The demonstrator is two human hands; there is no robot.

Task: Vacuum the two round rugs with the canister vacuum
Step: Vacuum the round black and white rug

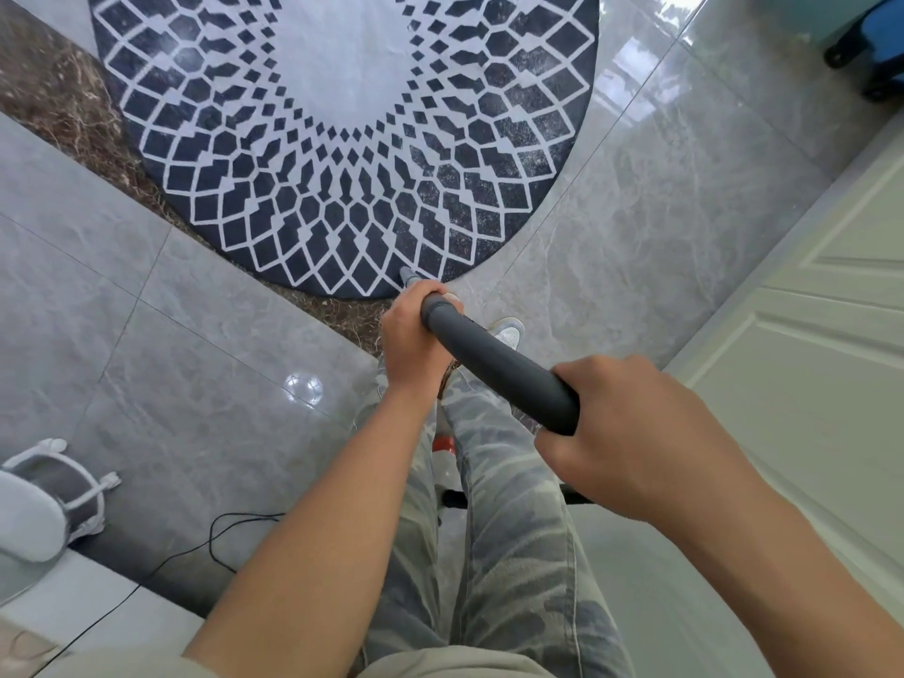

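A round rug [342, 154], dark navy with a white diamond pattern and a pale centre, lies on the tiled floor ahead of my feet. Both my hands hold a dark grey vacuum wand [494, 367] that slants across in front of me. My left hand [413, 337] grips its far upper end, close to the rug's near edge. My right hand [631, 428] wraps around the near end. The nozzle and the canister are hidden; a bit of red and black [445, 445] shows between my legs.
Glossy grey tiles with a brown marble strip [58, 90] run under the rug's left side. A white door [831, 364] stands at the right. A black cord [215, 545] and a white-grey object [44, 501] lie lower left. A blue wheeled case [875, 46] sits top right.
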